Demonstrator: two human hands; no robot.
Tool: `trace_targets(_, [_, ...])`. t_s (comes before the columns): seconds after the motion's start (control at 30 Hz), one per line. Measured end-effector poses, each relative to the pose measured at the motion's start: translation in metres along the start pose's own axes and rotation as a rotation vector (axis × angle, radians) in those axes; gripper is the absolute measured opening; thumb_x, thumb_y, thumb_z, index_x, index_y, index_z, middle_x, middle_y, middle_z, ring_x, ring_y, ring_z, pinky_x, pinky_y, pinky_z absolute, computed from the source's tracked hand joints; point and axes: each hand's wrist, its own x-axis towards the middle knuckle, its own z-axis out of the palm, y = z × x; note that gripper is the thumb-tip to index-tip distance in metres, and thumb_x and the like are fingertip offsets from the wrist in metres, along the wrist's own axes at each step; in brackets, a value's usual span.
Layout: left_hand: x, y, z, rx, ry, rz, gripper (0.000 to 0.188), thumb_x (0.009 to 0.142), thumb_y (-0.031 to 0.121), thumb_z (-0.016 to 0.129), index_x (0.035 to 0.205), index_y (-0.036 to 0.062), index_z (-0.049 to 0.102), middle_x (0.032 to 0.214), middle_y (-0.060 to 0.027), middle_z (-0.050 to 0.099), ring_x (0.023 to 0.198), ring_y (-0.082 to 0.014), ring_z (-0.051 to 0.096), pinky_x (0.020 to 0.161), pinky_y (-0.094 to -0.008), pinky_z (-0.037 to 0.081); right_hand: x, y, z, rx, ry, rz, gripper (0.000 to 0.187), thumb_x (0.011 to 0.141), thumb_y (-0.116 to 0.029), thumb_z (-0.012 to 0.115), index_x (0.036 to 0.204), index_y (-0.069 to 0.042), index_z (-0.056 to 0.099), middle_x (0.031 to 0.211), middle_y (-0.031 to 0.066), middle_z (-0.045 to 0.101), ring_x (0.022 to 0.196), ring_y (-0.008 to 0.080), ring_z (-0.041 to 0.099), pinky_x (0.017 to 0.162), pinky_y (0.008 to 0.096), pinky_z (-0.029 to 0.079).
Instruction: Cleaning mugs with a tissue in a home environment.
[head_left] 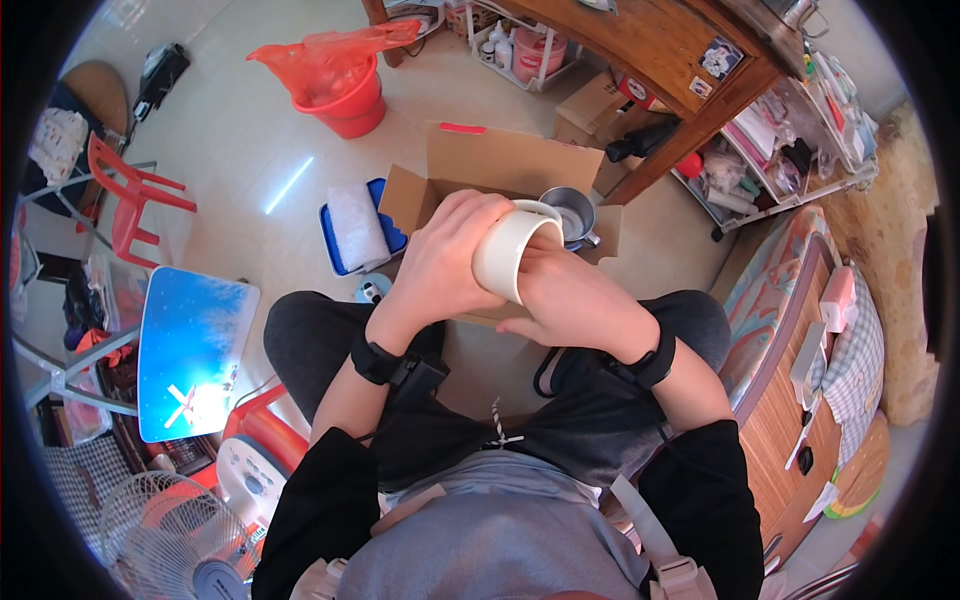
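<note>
My left hand (440, 250) is wrapped round a cream-coloured mug (496, 262), tipped so that its mouth faces right. The fingers of my right hand (585, 305) reach inside the mug's mouth, where they are hidden; its thumb sticks out below the rim. A curved cream piece, perhaps the mug's handle, shows at the top. Both hands are above an open cardboard box (510, 158) standing on the floor before my knees. A shiny metal cup (570, 215) with a handle is by the box's right side, just beyond my right hand.
Left of the box, a blue tray (328, 240) carries a white cloth-like bundle (357, 225). Farther back stands a red bucket (352, 110) with a red bag. A wooden table (640, 45) is at the far right. A fan (175, 530) and blue board (195, 350) are at left.
</note>
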Motion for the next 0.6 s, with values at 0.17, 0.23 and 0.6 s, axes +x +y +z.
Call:
trace_targets(0.17, [0.001,-0.002,0.004,0.001,-0.006,0.019,0.07,0.045,0.015,0.078,0.109,0.0023,0.052,0.108,-0.0137,0.057,0.104,-0.0341,0.052,0.089,-0.0407,0.043,-0.001,-0.001,0.003,0.024,0.096,-0.003,0.044,0.065,-0.018,0.073,0.1,0.003,0.057,0.107,0.0208,0.054,0.103,0.0376,0.049,0.091,0.0405,0.041])
trace_targets(0.23, [0.001,-0.003,0.004,0.024,0.005,0.035,0.07,0.046,0.015,0.078,0.109,0.0023,0.052,0.108,-0.0137,0.057,0.104,-0.034,0.052,0.089,-0.0407,0.043,-0.001,0.001,0.007,0.009,0.145,-0.033,0.043,0.066,-0.017,0.073,0.1,0.003,0.057,0.106,0.0208,0.055,0.103,0.0373,0.049,0.091,0.0405,0.041])
trace_targets(0.6, [0.008,-0.005,-0.016,0.027,0.077,0.013,0.065,0.048,0.017,0.079,0.106,0.0025,0.053,0.103,-0.0146,0.057,0.098,-0.034,0.054,0.086,-0.0395,0.043,0.006,0.0,-0.01,0.003,0.221,-0.124,0.025,0.071,-0.014,0.067,0.089,0.003,0.06,0.09,0.0169,0.062,0.086,0.032,0.059,0.079,0.0392,0.046])
